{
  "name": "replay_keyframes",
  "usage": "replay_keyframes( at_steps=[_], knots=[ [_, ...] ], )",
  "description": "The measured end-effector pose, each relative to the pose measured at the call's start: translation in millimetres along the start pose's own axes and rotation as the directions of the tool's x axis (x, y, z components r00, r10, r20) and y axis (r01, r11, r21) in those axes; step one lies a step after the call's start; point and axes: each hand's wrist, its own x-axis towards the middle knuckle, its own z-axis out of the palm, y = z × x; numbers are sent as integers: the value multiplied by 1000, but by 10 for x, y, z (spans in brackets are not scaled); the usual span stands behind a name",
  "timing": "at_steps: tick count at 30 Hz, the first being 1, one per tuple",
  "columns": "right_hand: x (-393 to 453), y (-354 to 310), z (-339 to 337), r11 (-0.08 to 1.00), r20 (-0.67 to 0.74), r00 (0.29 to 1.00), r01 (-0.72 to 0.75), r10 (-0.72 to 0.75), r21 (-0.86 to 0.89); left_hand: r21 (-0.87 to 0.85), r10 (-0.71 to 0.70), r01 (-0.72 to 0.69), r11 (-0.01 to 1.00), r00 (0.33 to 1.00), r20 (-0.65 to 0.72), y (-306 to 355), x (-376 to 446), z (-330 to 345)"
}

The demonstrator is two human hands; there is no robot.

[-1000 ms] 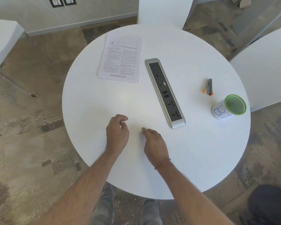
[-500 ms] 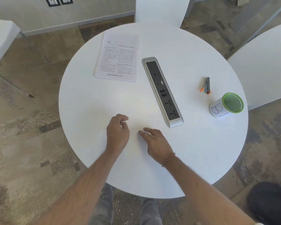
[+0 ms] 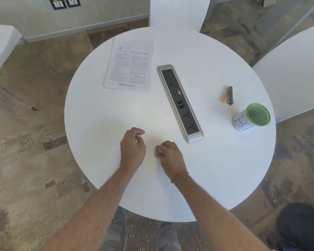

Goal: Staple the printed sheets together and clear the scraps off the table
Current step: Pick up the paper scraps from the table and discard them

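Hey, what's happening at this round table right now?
A person is working at the near edge of the white table. The left hand and right hand are curled close together, apparently pinching up small scraps, though those are too small to make out. The printed sheets lie untouched on the far side, and the stapler sits beside the green cup.

One round white table (image 3: 225, 169) stands in the middle; one stack of printed white sheets (image 3: 130, 67) lies on its far left, one long grey and silver socket strip (image 3: 179, 103) runs down its centre, and one grey stapler with orange tips (image 3: 229, 95) and one white cup with a green rim (image 3: 251, 117) sit at the right. Two bare hands, left (image 3: 132, 150) and right (image 3: 169, 154), rest near. Three white chairs surround it, and two wall sockets sit far left
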Motion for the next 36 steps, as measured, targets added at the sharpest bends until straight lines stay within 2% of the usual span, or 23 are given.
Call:
replay_keyframes(
  at_steps=[8, 17, 25, 27, 29, 30, 33, 36],
  knots=[
    [23, -42, 38, 984, -46, 991, 122, -129, -133, 22, 12, -12, 1000, 1000, 7, 24, 4, 34],
    [25, -159, 15, 902, 59, 975, 219, -212, -372, 38, 12, -12, 999, 1000, 11, 44, -9, 62],
    [111, -103, 100, 842, 170, 973, 220, -154, -493, 33, 5, -6, 999, 1000, 16, 73, -17, 81],
    [135, -97, 70, 903, 169, 981, 156, -95, -399, 32, 6, -7, 999, 1000, 17, 77, -22, 86],
    [174, -63, -8, 987, 133, 990, -23, 45, -160, 30, 11, -11, 999, 1000, 16, 85, -16, 88],
    [184, -41, -60, 992, 115, 986, -118, 121, -33, 32, 10, -11, 999, 1000, 17, 88, -9, 85],
    [170, 53, -205, 923, 90, 957, -290, 276, 252, 37, 12, -12, 999, 1000, 16, 84, 10, 94],
    [135, 149, -341, 857, 60, 945, -316, 320, 406, 33, 20, -20, 999, 1000, 17, 103, 17, 124]
  ],
)
